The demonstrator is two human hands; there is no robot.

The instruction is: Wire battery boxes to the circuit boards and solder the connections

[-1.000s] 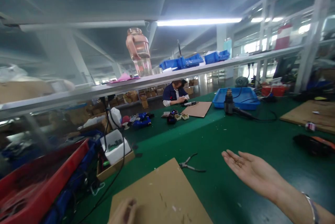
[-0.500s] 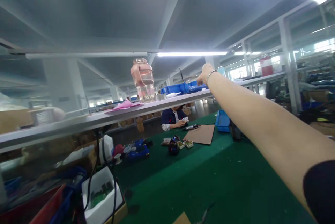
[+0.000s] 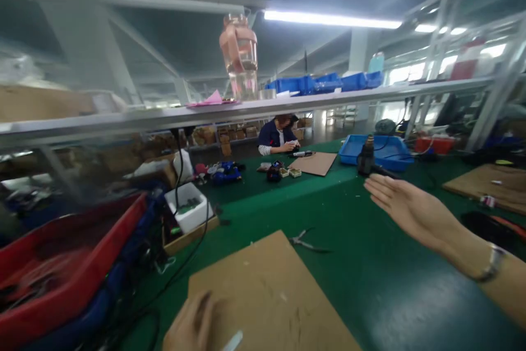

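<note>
My right hand (image 3: 411, 211), with a metal bracelet on the wrist, hangs open over the green bench mat (image 3: 361, 285), fingers pointing left, and shows nothing in it. My left hand (image 3: 191, 323) sits blurred at the bottom edge, over a brown cardboard sheet (image 3: 267, 291). A thin white stick (image 3: 233, 341) sticks out past its curled fingers. Steel pliers (image 3: 306, 241) lie on the mat just beyond the sheet, nearer my right hand than my left. A black heat gun (image 3: 366, 158) stands upright beyond my right fingertips.
A blue tray (image 3: 376, 153) holds cables behind the heat gun. A red crate (image 3: 69, 263) and a white foam box (image 3: 184, 207) sit to the left. A shelf carries a glass jar (image 3: 239, 55). A co-worker (image 3: 278, 136) works at the bench's far end.
My right arm, stretched far forward half a second ago, has drawn back and lowered. The small brass bits seen earlier on its palm no longer show. My view has tipped back down to the bench.
</note>
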